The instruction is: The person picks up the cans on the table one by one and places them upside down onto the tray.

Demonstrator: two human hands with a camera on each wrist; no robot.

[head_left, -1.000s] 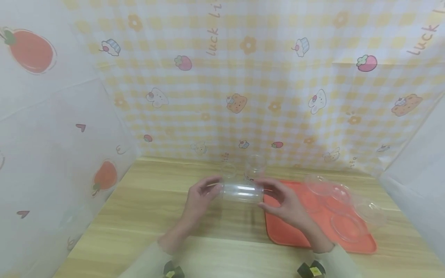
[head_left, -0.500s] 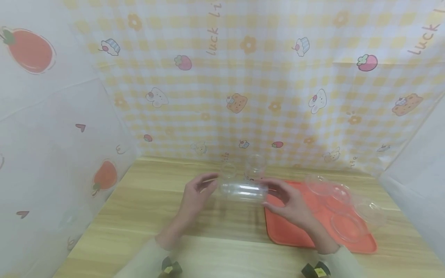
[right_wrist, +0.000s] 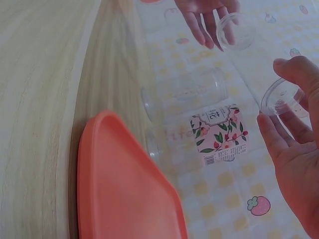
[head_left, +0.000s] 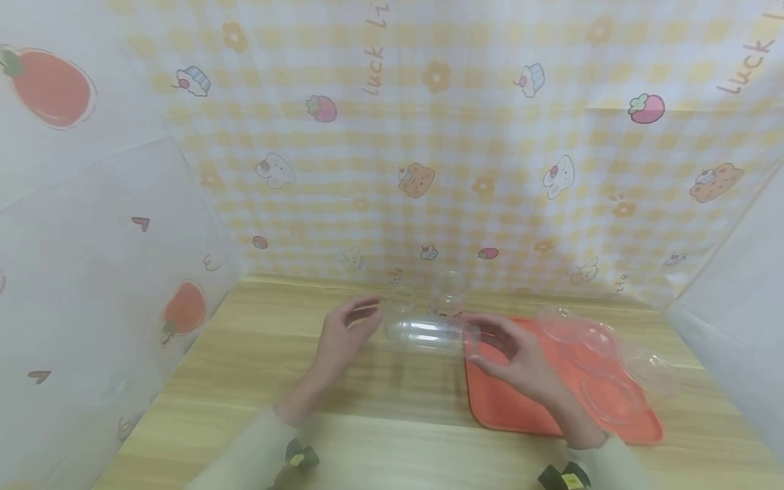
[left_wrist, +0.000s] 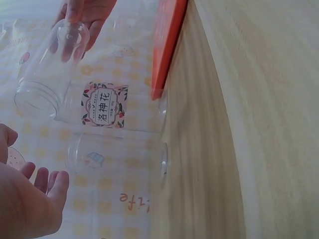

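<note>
A clear jar (head_left: 425,335) lies sideways in the air above the table. My right hand (head_left: 517,357) grips its right end, thumb below and fingers above; in the right wrist view the right hand (right_wrist: 301,149) curls round that rim. Off the jar's other end, my left hand (head_left: 346,337) has its fingers apart and bent a little. The left wrist view shows the left hand (left_wrist: 35,199) holding nothing, with a gap to the jar's mouth (left_wrist: 37,102). Behind stand two more clear jars, one with a floral label (left_wrist: 104,105), the other plain (left_wrist: 87,154).
A red tray (head_left: 508,408) lies on the table to the right, its left edge close to my right hand. Several clear round pieces (head_left: 609,398) are on it, one reaching past its right edge. A patterned cloth (head_left: 459,136) hangs behind the table.
My left hand has drawn off to the left, leaving a gap to the jar. My right hand has shifted slightly right, still gripping the jar.
</note>
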